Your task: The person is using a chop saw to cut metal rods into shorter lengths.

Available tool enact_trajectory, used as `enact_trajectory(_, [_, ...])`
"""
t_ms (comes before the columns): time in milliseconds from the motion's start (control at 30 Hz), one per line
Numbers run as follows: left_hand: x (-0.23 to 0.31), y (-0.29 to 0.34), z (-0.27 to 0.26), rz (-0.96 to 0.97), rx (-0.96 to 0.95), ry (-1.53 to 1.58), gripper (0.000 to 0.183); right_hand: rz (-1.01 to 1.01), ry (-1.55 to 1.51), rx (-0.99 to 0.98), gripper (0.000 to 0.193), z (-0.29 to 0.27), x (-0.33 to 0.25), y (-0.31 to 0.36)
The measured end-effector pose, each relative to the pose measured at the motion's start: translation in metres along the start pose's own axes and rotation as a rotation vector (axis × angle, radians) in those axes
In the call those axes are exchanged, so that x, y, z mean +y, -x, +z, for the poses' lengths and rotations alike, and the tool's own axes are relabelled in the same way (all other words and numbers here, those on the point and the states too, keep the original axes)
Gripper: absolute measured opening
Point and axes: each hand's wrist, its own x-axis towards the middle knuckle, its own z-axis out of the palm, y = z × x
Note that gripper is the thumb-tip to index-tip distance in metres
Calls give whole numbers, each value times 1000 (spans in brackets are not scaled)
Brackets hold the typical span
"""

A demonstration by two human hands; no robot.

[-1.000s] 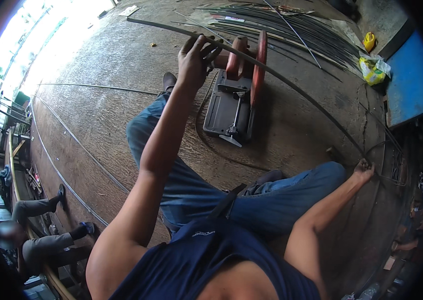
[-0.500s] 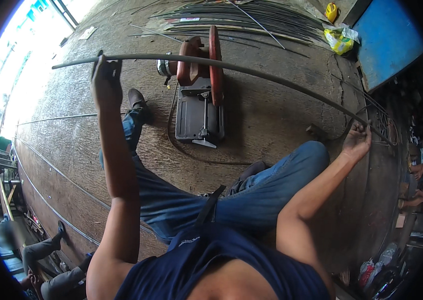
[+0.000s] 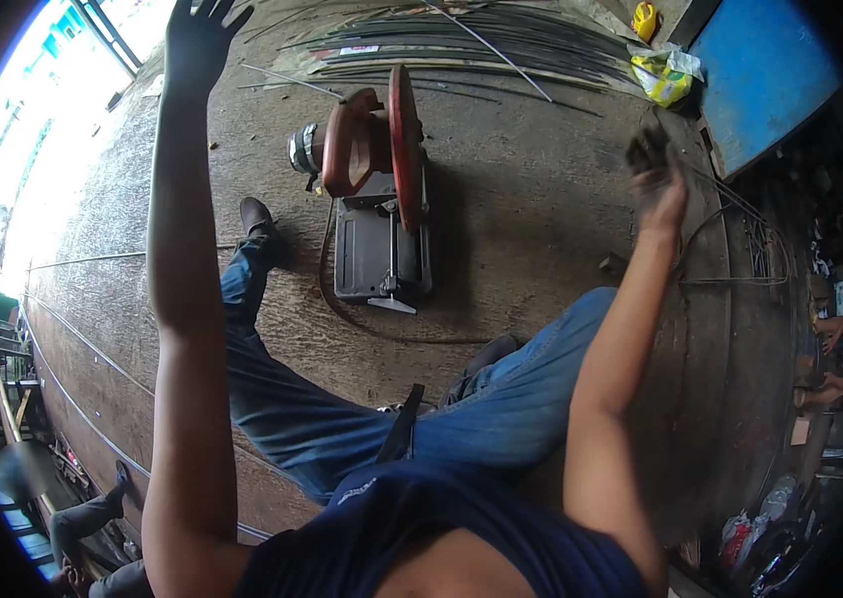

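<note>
My left hand (image 3: 194, 45) is raised at the top left, fingers spread, holding nothing. Raised on the right, my right hand (image 3: 658, 184) is smeared by motion; its thumb stands apart from the fingers and no rod shows in it. Between and below the hands, a cut-off saw (image 3: 382, 189) with a red handle, red disc guard and dark grey base stands on the floor in front of my legs. Neither hand touches it. Beyond the saw lies a pile of long dark metal rods (image 3: 471, 50), nearest to my hands.
A yellow and white plastic bag (image 3: 666, 78) lies by a blue panel (image 3: 765, 85) at the far right. Bent wire (image 3: 755, 264) rests on the right. The saw's cable (image 3: 342, 314) curves toward my foot. Other people are at the lower left and right edge.
The long metal rod that both hands held above the saw has left them. Both arms have reached up and forward, the left hand spreading its fingers. The right hand has moved inward.
</note>
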Motion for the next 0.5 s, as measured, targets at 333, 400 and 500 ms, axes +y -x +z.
enact_trajectory(333, [32,99,-46,-446,54,-399,48,246,31,480,25,-65,20,3])
enact_trajectory(400, [42,105,-51,-416,-4,-457,47,225,-28,522,25,-67,22,-4])
enact_trajectory(500, [65,110,-55,-434,-32,-484,50,256,-118,545,22,-71,33,-14])
